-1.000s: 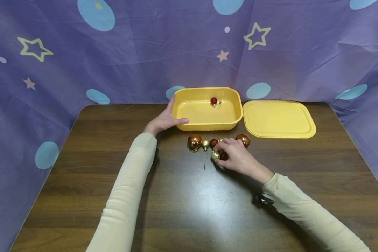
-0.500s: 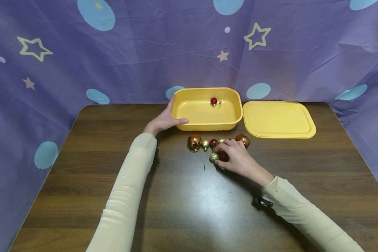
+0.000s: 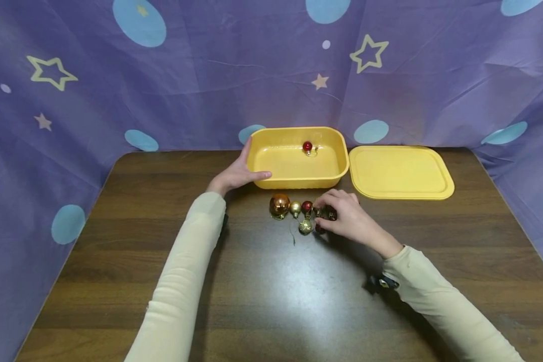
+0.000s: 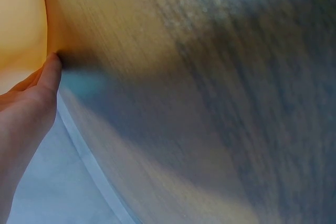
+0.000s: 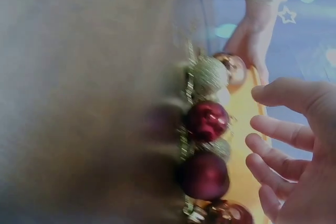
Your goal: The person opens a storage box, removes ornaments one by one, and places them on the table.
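My left hand (image 3: 239, 174) rests against the left end of a yellow plastic container (image 3: 294, 184), its thumb along the front rim and its fingers straight along the side. Inside the container lies a small red bauble (image 3: 307, 146). In front of it are several Christmas baubles: a copper one (image 3: 279, 205), a matte gold one (image 3: 295, 208), a red one (image 3: 306, 206) and a glittery gold one (image 3: 305, 227). My right hand (image 3: 349, 217) is over the right part of this group, partly hiding dark red baubles. In the right wrist view its spread fingers hold nothing beside a dark red bauble (image 5: 205, 176).
A yellow lid (image 3: 401, 172) lies flat to the right of the container. Both stand near the back edge of the wooden table (image 3: 271, 301), against a purple star-patterned curtain (image 3: 262, 65). A thin hanging loop trails from the matte gold bauble.
My right hand has come away from the glittery gold bauble and shifted right, while that bauble has moved slightly left and toward me. The left hand and container stay put.
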The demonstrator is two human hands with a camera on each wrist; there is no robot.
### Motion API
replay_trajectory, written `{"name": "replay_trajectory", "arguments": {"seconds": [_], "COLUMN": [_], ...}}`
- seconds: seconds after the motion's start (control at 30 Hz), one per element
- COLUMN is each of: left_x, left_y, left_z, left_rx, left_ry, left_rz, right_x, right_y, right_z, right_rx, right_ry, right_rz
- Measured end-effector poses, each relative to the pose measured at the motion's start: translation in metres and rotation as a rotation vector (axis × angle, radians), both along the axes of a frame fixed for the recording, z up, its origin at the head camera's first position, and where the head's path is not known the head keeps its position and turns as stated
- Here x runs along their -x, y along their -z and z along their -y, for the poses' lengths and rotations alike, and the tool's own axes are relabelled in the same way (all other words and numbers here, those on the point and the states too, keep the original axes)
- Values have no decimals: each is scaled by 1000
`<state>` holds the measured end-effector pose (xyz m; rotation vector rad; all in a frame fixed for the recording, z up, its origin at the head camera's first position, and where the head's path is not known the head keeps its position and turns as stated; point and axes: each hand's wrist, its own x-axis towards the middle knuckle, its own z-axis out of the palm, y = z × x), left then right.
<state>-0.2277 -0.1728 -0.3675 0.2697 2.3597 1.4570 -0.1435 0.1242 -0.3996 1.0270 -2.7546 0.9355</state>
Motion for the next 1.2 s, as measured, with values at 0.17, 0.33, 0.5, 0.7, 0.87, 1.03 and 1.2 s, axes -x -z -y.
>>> {"name": "replay_trajectory", "arguments": {"seconds": [0.17,0.33,0.5,0.7,0.87,1.03,1.2], "left_x": [12,17,16,15,15,15,15], "left_y": [20,33,32,31,31,31,30], "left_z": [4,7,5,5,6,6,6], "left_rx": [-7,16,38,40,25,19,31], "left_ry": [-10,-21,-28,-32,-33,-31,-36], "left_rz": [-15,-42,-57,-60,-53,-48,-46], "right_x": [16,35,50,67,81,98,116], "right_y": [-9,-15,-24,-35,-38,-39,-39], "right_z": [-6,-9,-9,-7,-4,-1,7], "right_rx": [128,232,249,246,242,187,160], "right_ry": [-20,-22,0,22,12,19,32], "right_rz": [115,206,250,268,294,291,285]}}
